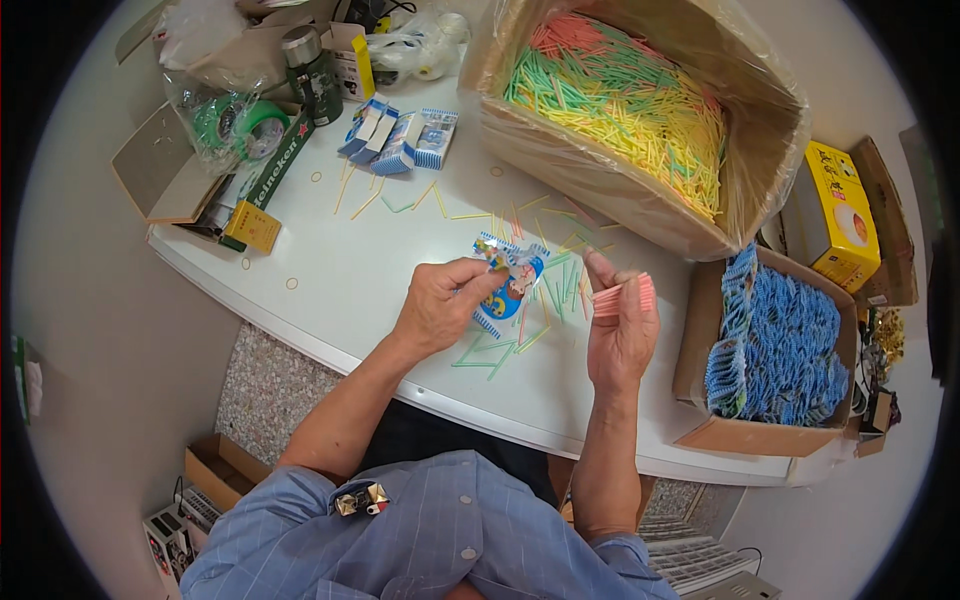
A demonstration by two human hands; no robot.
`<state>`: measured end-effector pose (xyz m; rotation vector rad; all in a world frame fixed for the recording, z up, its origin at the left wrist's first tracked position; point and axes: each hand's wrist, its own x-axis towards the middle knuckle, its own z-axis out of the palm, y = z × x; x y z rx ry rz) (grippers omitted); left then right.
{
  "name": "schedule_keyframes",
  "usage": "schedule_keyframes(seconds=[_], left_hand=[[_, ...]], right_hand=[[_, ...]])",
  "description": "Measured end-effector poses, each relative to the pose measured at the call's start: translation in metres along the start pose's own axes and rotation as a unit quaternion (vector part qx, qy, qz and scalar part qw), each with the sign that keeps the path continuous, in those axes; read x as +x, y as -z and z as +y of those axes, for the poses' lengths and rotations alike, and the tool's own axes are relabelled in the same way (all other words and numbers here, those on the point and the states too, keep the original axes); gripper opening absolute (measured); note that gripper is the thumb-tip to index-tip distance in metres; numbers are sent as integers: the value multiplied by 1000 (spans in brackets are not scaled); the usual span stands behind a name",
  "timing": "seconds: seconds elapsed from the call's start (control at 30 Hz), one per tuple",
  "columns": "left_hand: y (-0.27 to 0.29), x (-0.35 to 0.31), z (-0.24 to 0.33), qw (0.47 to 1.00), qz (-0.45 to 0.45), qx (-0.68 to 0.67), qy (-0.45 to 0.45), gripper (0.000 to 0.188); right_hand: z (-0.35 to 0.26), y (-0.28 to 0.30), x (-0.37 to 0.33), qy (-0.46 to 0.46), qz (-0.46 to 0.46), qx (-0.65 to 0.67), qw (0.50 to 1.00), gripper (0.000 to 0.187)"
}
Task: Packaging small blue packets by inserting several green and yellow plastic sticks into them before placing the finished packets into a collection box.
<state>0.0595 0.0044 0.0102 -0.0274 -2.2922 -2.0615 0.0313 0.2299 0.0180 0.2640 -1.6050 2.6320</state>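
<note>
Over the white table, my left hand (445, 305) pinches a small clear and blue plastic packet (508, 285) with a cartoon print and striped ends. To its right, my right hand (622, 335) is closed on a bundle of pink sticks (625, 296), held between thumb and fingers. The bundle is apart from the packet. Loose green, yellow and pink sticks (568, 285) lie scattered on the table beneath and between both hands. Whether the packet has anything inside, I cannot tell.
A large plastic-lined carton (600, 165) of coloured sticks stands at the back right. Near my right arm is a carton (745, 432) full of blue packets (775, 340). Small blue boxes (400, 140), a dark flask (312, 80) and an open box (170, 165) with green tape (255, 130) sit at the back left.
</note>
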Motion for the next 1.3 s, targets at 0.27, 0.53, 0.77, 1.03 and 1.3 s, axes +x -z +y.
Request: schedule_keyframes(seconds=[0.27, 0.53, 0.77, 1.03, 1.3], left_hand=[[-11, -14, 4, 996, -80, -12, -36, 14], [-16, -20, 10, 988, -148, -40, 31, 16], [-17, -20, 7, 989, -114, -77, 52, 18], [-26, -24, -2, 989, -95, -94, 58, 18], [-48, -31, -17, 969, -54, -227, 83, 27]], right_hand=[[-15, -34, 12, 101, -83, 77, 988, 19], [-10, -50, 2, 45, -94, 62, 993, 22], [-3, -42, -5, -3, -82, 35, 996, 23], [5, -31, -9, -34, -73, -19, 997, 21], [16, -21, -13, -135, -85, -23, 987, 37]])
